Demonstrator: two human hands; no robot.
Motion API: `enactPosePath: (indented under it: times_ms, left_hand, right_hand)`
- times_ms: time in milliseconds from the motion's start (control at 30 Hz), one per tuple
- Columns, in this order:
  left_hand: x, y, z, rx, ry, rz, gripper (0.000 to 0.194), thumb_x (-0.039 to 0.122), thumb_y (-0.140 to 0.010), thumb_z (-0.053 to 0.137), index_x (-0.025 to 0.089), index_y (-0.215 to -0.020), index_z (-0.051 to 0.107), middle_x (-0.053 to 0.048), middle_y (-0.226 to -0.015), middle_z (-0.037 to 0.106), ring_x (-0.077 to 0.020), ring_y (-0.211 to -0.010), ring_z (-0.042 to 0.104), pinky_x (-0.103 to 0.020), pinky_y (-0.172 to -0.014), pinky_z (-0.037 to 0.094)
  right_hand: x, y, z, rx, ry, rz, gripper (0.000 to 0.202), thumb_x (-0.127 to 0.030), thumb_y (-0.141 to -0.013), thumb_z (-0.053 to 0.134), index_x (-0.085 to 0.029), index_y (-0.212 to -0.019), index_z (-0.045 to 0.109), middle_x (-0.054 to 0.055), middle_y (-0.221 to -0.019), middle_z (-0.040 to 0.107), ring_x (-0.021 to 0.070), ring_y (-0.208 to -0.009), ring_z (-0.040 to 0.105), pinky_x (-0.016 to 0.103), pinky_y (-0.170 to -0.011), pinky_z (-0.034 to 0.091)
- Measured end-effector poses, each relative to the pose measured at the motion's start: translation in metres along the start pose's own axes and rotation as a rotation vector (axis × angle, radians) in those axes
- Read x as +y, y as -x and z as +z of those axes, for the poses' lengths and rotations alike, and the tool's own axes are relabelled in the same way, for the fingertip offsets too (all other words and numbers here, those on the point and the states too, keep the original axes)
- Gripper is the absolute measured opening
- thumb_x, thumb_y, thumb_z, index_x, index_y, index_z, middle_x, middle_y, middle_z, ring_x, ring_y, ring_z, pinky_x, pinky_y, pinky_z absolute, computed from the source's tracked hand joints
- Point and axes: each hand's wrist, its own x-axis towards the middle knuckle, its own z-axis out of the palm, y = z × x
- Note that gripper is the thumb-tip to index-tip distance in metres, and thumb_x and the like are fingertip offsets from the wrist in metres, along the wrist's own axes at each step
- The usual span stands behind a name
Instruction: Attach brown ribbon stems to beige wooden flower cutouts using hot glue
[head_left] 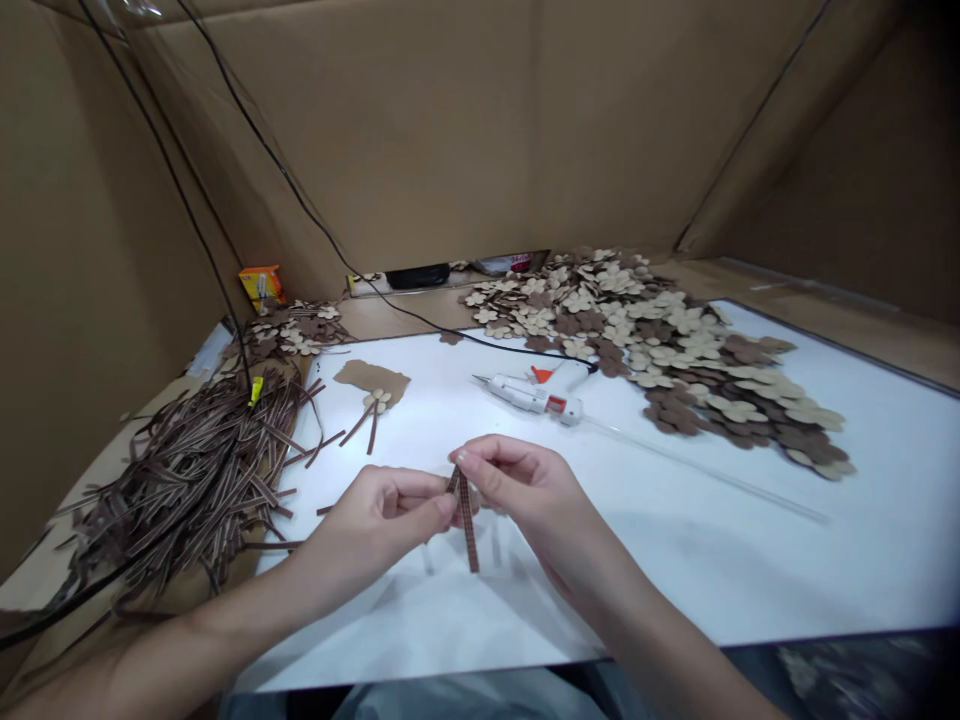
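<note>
Pinched between the thumb and fingers of both the left hand [401, 510] and the right hand [517, 480], a brown checked ribbon [469, 520] was bent at the top, one tail hanging toward the near edge of the white board [750, 570]. Both grips were closed on it, over the middle of the board's near half. Beyond the hands lay a glue gun [525, 395] — its clear glue stick [712, 470] reaching toward the right edge — with a small orange piece [540, 375] just behind it. Toward the far left corner, a flower with ribbon tails [377, 401] touched a scrap of brown paper [371, 377]. Loose ribbons [202, 470] were heaped along the left edge; beige and brown flower cutouts [675, 350] spread across the far right part.
</note>
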Motion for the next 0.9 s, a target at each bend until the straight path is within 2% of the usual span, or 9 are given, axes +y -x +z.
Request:
enactPosePath:
  times_ms: [233, 433, 600, 767, 900]
  left_hand:
    - [-0.002, -0.002, 0.001, 0.069, 0.113, -0.085, 0.029, 0.040, -0.074, 0.066, 0.013, -0.083, 0.071, -0.006, -0.077, 0.067, -0.0150, -0.075, 0.060, -0.026, -0.073, 0.048]
    - [-0.005, -0.004, 0.003, 0.142, 0.201, -0.110, 0.029, 0.040, -0.068, 0.072, 0.011, -0.067, 0.069, -0.004, -0.066, 0.066, -0.0119, -0.066, 0.060, -0.022, -0.065, 0.049]
    - [-0.004, -0.005, 0.004, 0.162, 0.192, -0.117, 0.028, 0.038, -0.067, 0.073, 0.010, -0.066, 0.069, -0.003, -0.060, 0.064, -0.0094, -0.058, 0.057, -0.019, -0.058, 0.046]
    - [-0.005, -0.004, 0.003, 0.144, 0.170, -0.131, 0.028, 0.038, -0.066, 0.073, 0.011, -0.061, 0.066, -0.004, -0.060, 0.065, -0.0135, -0.064, 0.062, -0.020, -0.059, 0.046]
    - [-0.007, -0.004, 0.002, 0.131, 0.117, -0.119, 0.029, 0.040, -0.069, 0.070, 0.011, -0.066, 0.067, -0.005, -0.064, 0.067, -0.0144, -0.064, 0.063, -0.022, -0.059, 0.046]
  right_hand:
    - [0.004, -0.008, 0.004, 0.053, -0.070, 0.022, 0.017, -0.033, -0.073, 0.071, -0.017, -0.075, 0.069, -0.004, -0.053, 0.057, 0.0057, -0.048, 0.050, 0.018, -0.049, 0.041]
    - [0.010, -0.014, 0.006, 0.060, -0.079, 0.069, 0.018, -0.033, -0.070, 0.073, -0.017, -0.077, 0.070, -0.004, -0.052, 0.056, 0.0064, -0.048, 0.049, 0.020, -0.049, 0.039]
    - [0.011, -0.014, 0.003, 0.066, -0.025, 0.116, 0.026, -0.037, -0.067, 0.074, -0.018, -0.085, 0.070, -0.001, -0.064, 0.062, 0.0090, -0.055, 0.051, 0.023, -0.055, 0.040]
    - [0.002, -0.013, 0.003, 0.080, 0.119, 0.092, 0.026, -0.042, -0.069, 0.070, -0.017, -0.076, 0.072, -0.003, -0.057, 0.055, 0.0069, -0.049, 0.038, 0.023, -0.047, 0.029]
    - [-0.002, -0.013, 0.003, 0.053, 0.118, 0.108, 0.024, -0.040, -0.068, 0.070, -0.016, -0.067, 0.068, -0.005, -0.054, 0.052, 0.0064, -0.047, 0.035, 0.023, -0.046, 0.025]
